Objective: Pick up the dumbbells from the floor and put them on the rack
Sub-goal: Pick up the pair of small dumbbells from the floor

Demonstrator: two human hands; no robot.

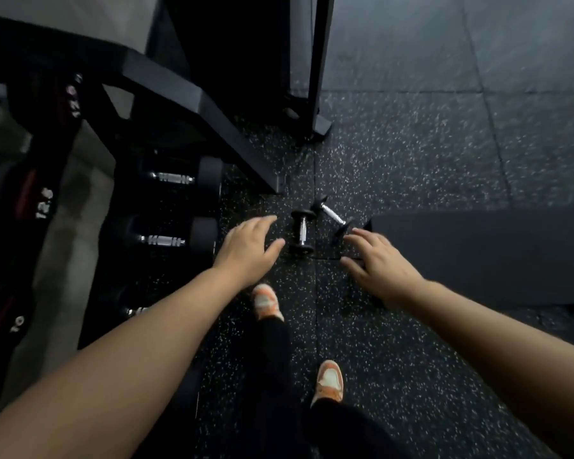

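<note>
Two small dumbbells with chrome handles and black ends lie on the speckled black floor. The left dumbbell [302, 230] points away from me; the right dumbbell [334, 215] lies slanted beside it. My left hand [251, 248] hovers open just left of the left dumbbell, fingers spread, touching nothing. My right hand [376, 261] hovers open just right of the slanted dumbbell, its fingertips close to that dumbbell's near end. The black dumbbell rack [166, 94] stands at the left, with bigger dumbbells [171, 240] on its lower tier.
A black machine upright [320, 61] stands on the floor beyond the dumbbells. A dark flat bench pad or mat [478, 253] lies at the right, next to my right hand. My feet in orange shoes [267, 301] stand on the floor below my hands.
</note>
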